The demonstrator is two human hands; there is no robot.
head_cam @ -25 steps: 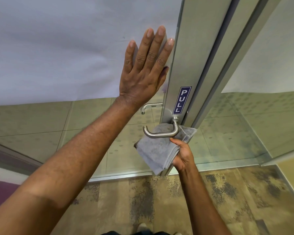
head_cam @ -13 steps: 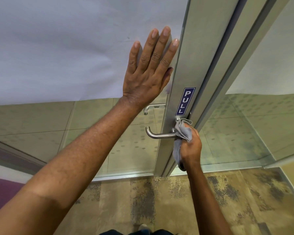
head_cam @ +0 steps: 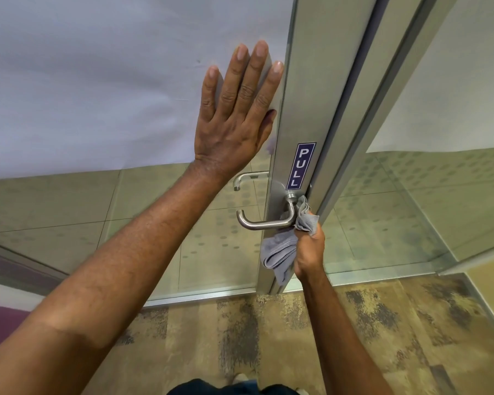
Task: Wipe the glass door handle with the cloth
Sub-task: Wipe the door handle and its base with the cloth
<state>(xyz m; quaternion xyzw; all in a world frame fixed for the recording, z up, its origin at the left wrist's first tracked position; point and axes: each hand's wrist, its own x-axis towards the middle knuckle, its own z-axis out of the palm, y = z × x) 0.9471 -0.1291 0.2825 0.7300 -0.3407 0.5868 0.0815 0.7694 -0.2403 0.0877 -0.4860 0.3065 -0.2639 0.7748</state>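
Carpet: mottled tan and dark pile, nearest, below the door handle [head_cam: 264, 220].
Right hand [head_cam: 308, 249]: just below-right of the handle's bend; fingers curled tight round a bunched grey cloth [head_cam: 280, 252].
Cloth: soft woven fabric, folds hanging below the handle, upper tuft touching the handle's neck.
Handle: brushed steel, round bar bent in a U, lever pointing left from the metal door stile [head_cam: 305, 109].
Left hand [head_cam: 237, 109]: above-left of the handle, flat on the frosted glass [head_cam: 97, 81], fingers straight, close together.
PULL sign [head_cam: 300, 165]: blue, directly above the handle.
Risk: downward pressure could probably trip the lever; cloth may snag at the neck; most of the bar looks uncovered and could be missed.
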